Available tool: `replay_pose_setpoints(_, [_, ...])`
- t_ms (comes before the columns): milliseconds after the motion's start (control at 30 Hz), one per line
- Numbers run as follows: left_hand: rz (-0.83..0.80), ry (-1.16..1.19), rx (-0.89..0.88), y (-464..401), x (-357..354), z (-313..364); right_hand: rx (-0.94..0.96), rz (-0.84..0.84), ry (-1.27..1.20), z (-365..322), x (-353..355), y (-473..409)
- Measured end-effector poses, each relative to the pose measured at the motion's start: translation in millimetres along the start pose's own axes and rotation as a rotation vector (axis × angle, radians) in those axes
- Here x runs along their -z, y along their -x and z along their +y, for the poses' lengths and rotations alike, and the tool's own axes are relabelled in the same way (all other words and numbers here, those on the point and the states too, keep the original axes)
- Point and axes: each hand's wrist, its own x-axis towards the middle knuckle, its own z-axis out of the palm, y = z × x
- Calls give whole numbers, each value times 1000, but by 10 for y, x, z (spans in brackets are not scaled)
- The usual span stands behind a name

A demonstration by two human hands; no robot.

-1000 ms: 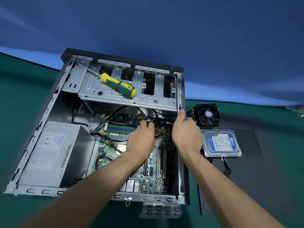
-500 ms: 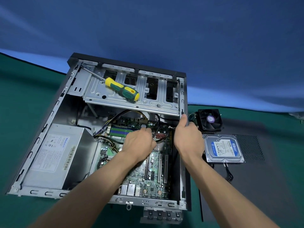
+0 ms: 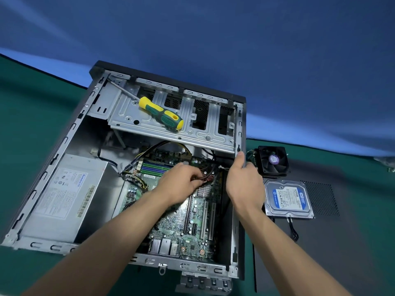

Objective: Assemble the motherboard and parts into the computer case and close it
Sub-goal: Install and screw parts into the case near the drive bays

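blue backdrop (image 3: 277, 50) – green mat (image 3: 32, 107) under it

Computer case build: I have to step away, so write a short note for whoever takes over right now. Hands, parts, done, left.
Left hand: inside the computer case, fingers curled on the dark cables over the motherboard.
Right hand: on the case's right wall, thumb up along the rail.
Parts: motherboard and power supply sit in the case. Screwdriver lies on the drive cage. Cooler fan and hard drive lie outside to the right, on the dark side panel.
Done: board and supply are in.
Left: cabling, fan, drive, closing the panel.
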Motion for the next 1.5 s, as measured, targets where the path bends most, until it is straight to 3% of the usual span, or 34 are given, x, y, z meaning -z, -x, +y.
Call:
replay_pose_setpoints(67, [109,-304,-111,0,-8,15,7,-2,-1,4,2,-4])
replay_pose_setpoints(133, [235,-460,-274,19,5,113,3,-5,1,2,1,-8])
replay_pose_setpoints(200, [374,-564,-405,21,34,204,-6,-1,-2,-8,2,-11])
replay_pose_setpoints(267, [483,-511,-468,31,25,219,-12,-1,-3,-11,-1,-9])
replay_pose_setpoints(333, [333,-247,-363,44,13,206,-13,-1,1,-11,1,-5])
replay_pose_setpoints(400, [-8,204,-132,40,-25,183,-13,1,-1,-16,4,-9])
replay_pose_setpoints(467, [-198,499,22,37,-39,173,-8,2,-4,-13,8,-17])
replay_pose_setpoints(567, [-381,639,110,63,-10,152,-2,1,-2,-2,11,-5])
replay_pose_setpoints(633, [-409,544,49,67,31,107,-4,10,1,-6,14,-1])
replay_pose_setpoints(800, [-299,81,-144,65,-33,63,-6,24,14,-18,1,-9])
replay_pose_setpoints(967, [-181,-146,-120,55,-276,167,-11,6,4,-2,17,-6])
replay_pose_setpoints(1300, [9,153,153,-239,-507,313,-10,18,2,12,-1,-38])
replay_pose_setpoints(1433, [179,423,181,-295,-500,302,-9,10,5,18,-14,-26])
replay_pose_setpoints(1500, [188,605,187,-331,-494,286,-10,8,7,13,-8,-25])
